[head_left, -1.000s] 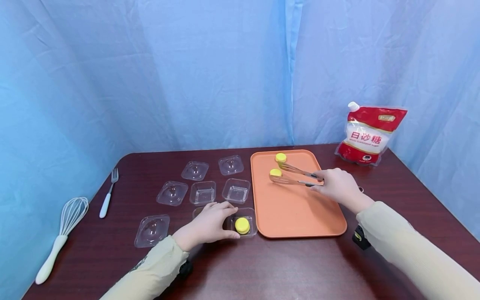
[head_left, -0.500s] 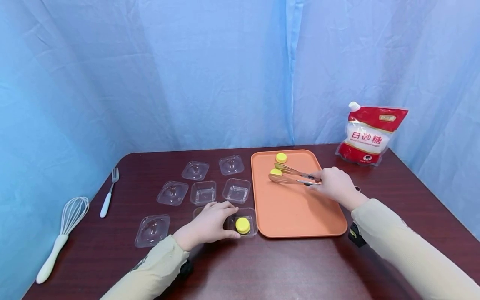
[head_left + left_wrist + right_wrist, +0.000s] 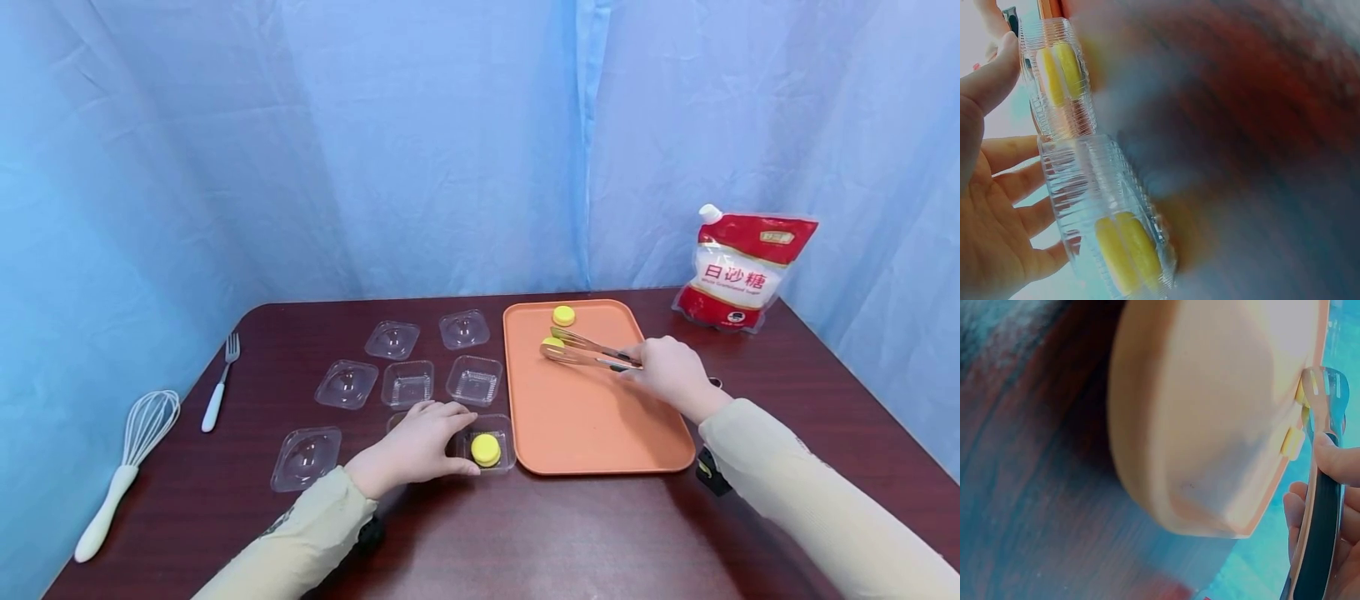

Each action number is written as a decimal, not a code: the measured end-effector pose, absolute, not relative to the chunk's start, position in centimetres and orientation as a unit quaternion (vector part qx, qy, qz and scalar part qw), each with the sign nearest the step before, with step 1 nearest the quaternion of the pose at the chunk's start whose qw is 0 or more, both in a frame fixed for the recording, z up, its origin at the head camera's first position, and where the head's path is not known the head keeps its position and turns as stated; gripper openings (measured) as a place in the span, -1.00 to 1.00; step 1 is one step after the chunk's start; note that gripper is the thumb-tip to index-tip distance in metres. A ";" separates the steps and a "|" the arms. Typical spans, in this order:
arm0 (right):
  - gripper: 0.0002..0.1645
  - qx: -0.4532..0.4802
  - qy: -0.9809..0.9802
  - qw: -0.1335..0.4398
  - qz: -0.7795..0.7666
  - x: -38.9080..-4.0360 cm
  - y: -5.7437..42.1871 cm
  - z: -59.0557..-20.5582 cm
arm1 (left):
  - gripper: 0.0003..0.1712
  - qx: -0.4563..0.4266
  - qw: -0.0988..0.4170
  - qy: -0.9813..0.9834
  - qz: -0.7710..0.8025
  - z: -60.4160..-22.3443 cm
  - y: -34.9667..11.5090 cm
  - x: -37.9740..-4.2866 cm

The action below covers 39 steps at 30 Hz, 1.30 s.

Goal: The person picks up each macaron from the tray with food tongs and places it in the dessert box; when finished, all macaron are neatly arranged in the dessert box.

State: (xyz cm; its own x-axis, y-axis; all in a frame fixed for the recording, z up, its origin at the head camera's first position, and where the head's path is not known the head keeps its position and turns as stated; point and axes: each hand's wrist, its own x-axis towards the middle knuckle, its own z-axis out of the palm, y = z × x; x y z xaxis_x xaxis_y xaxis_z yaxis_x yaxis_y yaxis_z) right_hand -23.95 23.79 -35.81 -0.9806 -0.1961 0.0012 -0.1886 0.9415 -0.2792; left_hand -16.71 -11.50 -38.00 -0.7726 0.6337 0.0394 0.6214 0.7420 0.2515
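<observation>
Red pouch: "白砂糖", "White Granulated Sugar"
Metal tongs: gripped by right hand
Left hand: fingers spread at clear container

In the head view, the left hand is covering most of one clear container and the tongs are partly hiding a yellow disc. The left wrist view is blurring the counter; the right wrist view is cutting off the tray.
</observation>
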 end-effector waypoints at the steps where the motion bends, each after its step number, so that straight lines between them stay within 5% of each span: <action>1: -0.61 -0.096 0.985 0.016 -0.141 -23.9 23.8 -35.8 | -0.18 0.337 0.023 0.933 0.125 -38.0 -11.5 -16.7; 20: -0.73 -0.095 0.989 -0.011 -0.115 -23.9 23.3 -35.7 | -0.29 0.285 -0.082 0.947 0.122 -35.0 -15.4 -18.5; 39: -0.71 -0.096 0.988 0.002 -0.124 -23.7 23.5 -36.0 | -0.15 0.219 0.019 0.967 0.131 -35.1 -19.4 -21.8</action>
